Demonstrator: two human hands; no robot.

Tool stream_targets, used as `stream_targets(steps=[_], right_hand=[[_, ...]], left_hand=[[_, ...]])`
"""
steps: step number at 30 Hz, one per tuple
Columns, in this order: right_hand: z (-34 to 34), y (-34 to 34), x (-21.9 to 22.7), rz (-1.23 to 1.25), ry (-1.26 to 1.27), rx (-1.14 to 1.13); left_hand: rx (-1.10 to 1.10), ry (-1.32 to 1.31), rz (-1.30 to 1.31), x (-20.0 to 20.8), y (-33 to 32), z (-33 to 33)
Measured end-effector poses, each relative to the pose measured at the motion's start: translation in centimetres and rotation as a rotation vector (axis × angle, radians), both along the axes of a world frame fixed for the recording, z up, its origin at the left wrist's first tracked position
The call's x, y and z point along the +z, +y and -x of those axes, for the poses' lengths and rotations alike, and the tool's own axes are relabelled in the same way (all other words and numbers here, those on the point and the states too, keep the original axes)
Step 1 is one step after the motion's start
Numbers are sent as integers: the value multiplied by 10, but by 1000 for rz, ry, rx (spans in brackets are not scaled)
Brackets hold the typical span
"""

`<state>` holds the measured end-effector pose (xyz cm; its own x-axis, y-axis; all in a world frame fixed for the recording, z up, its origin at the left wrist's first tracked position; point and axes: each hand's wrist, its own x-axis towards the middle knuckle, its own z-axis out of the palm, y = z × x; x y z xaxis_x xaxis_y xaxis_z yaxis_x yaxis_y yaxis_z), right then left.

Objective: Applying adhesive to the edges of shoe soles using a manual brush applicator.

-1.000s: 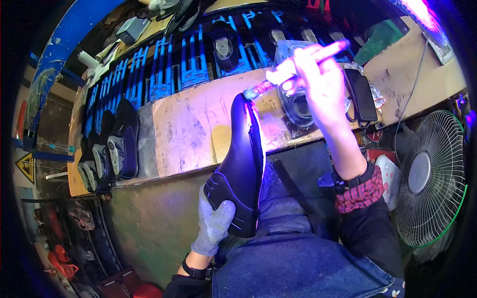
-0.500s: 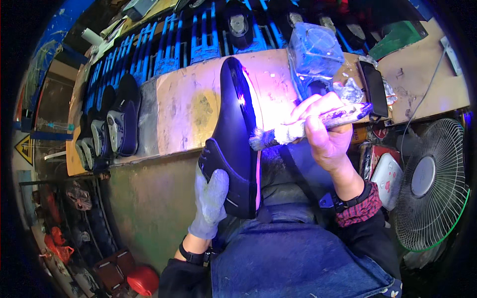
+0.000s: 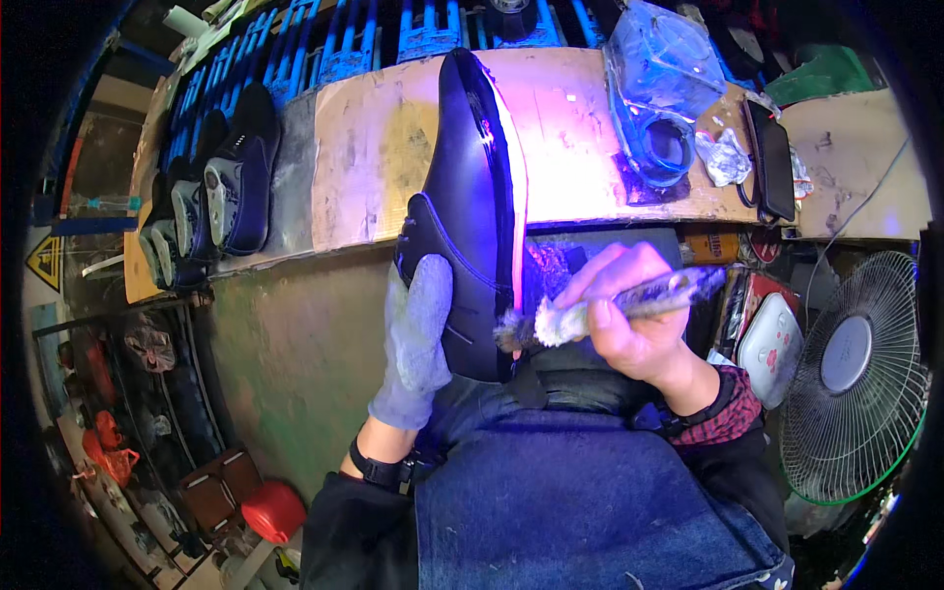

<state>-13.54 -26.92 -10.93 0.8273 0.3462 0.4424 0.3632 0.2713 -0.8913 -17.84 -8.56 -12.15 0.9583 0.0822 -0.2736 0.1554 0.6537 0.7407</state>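
A black shoe (image 3: 460, 226) is held on its side over my lap, toe pointing away, its sole edge turned to the right. My left hand (image 3: 417, 324), in a grey glove, grips it near the heel with the thumb across the upper. Bare, my right hand (image 3: 631, 310) is closed round the stained handle of a brush (image 3: 580, 317). The dark bristles meet the sole edge close to the heel. A pinkish-white band runs along that edge, and purple-white light falls on the shoe's right side.
Several black shoes (image 3: 241, 182) stand at the bench's left end. Cardboard (image 3: 369, 147) covers the bench before a blue slatted rack (image 3: 433, 34). A plastic-wrapped blue container (image 3: 657, 147) and a dark phone (image 3: 772, 162) lie to the right. A fan (image 3: 848, 364) stands at my right.
The brush has moved along the sole edge toward me, from mid-shoe to near the heel. The view has shifted, so bench and shoe sit differently in it. Both grips are unchanged.
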Motion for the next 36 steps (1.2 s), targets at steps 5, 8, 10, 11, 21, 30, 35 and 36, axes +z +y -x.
stream_targets(steps=[5,8,10,11,21,30,35,36], right_hand=[[0,-3,16,227,-193,103],[0,-8,22,132,-87,181],[-11,-17,15,9,34,135],[-15,-25,17,-27,101,68],[-49,-67,25,74,87,-520],[-58,-78,21,137,109,-575],[-66,-79,12,98,112,-612],[-66,-77,13,98,113,-591]], left_hand=[[-44,-38,-54,-6,11,-4],[-39,-37,-93,2,13,-8],[-12,23,-200,16,21,-24],[-8,-2,-255,26,26,-39],[20,179,-1957,62,81,-276],[-42,209,-1914,31,80,-340],[142,-148,-1320,45,63,-162],[170,-367,-1314,31,71,-111]])
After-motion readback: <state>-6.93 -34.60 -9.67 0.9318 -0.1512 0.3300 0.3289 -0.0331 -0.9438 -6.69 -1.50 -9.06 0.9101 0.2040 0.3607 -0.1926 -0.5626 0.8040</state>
